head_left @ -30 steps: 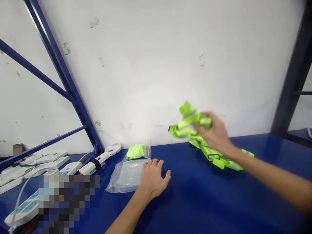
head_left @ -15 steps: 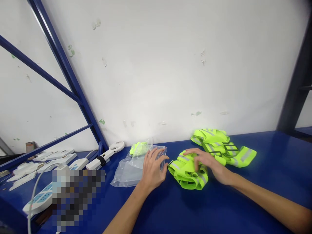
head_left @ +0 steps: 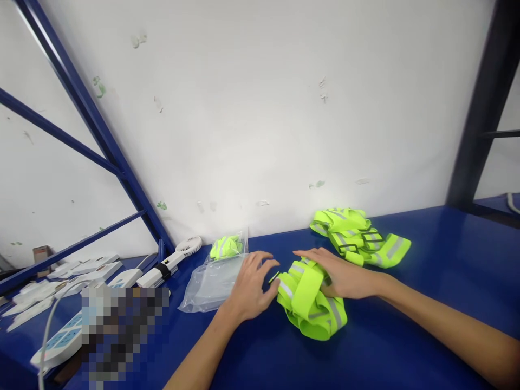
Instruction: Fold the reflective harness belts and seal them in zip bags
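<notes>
A folded neon-yellow reflective vest lies on the blue table in front of me. My right hand rests flat on its top, fingers stretched out. My left hand touches the vest's left edge with its fingers spread, lying partly on a pile of clear plastic bags. A second neon vest pile lies farther back to the right. A small bagged neon vest leans against the wall behind the clear bags.
White power strips and a small white handheld fan lie at the left. A blurred patch covers something at the lower left. Blue shelf struts cross the white wall at left; a dark post stands at right.
My right hand carried a vest from the far pile down onto the table in front of me and now presses on it. My left hand shifted right to the vest's edge.
</notes>
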Demonstrator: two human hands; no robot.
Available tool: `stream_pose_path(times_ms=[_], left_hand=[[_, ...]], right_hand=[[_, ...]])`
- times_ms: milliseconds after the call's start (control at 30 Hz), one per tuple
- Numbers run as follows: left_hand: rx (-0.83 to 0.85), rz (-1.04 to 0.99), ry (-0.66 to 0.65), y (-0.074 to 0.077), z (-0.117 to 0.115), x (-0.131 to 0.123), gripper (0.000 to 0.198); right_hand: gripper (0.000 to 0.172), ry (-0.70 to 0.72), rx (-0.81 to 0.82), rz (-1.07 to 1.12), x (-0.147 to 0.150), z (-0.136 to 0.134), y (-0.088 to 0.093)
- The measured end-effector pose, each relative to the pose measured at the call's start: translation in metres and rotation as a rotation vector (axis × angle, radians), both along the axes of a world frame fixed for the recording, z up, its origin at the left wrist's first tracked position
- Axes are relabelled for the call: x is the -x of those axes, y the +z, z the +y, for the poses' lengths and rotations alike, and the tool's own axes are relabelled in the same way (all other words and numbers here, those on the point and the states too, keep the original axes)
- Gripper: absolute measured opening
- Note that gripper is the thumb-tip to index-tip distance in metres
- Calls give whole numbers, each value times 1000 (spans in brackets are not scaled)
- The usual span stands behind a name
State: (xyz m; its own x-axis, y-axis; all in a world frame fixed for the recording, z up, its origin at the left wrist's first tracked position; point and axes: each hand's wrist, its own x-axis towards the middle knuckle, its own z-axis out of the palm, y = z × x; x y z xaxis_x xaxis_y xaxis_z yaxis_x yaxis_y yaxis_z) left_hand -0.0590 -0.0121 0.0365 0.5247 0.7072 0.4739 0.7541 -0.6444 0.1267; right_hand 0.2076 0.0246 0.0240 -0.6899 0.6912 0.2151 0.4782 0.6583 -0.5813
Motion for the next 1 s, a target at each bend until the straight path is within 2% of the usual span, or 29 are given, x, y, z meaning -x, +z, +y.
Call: stream_pose_path(times_ms=[100,200,267,433,600,700,767,833,900,1000], left_hand=[[87,93,-136,6,-8,-8,33],[149,123,-145,7,-11,-13,48],[205,132,-157,6,-10,-13,56],[289,90,-168,12,-3,-9,55],[208,-198,-69,33,13,-17,50],[242,-385,-59,40,26,-28,40],[294,-496,-64,36,32,-32,36],[321,-580,-78,28,33,-33,37],[321,-586,-111,18,30,-30,45],[280,-426,-199,9,23,-24,67]], right_hand=[[76,-32,-41,-1,-1,0,-3],[68,-78,-75,14,-1,1,-7],[68,-100,-31,52,0,3,-9],[69,-98,189,259,3,2,-8],[64,-164,540,603,9,-1,-5],[68,-122,684,836,10,-2,-3],[74,-130,683,924,11,-2,-1],[70,-213,679,965,12,-2,2],[56,-300,708,1005,13,-2,4],[32,-322,815,1042,14,-1,6]])
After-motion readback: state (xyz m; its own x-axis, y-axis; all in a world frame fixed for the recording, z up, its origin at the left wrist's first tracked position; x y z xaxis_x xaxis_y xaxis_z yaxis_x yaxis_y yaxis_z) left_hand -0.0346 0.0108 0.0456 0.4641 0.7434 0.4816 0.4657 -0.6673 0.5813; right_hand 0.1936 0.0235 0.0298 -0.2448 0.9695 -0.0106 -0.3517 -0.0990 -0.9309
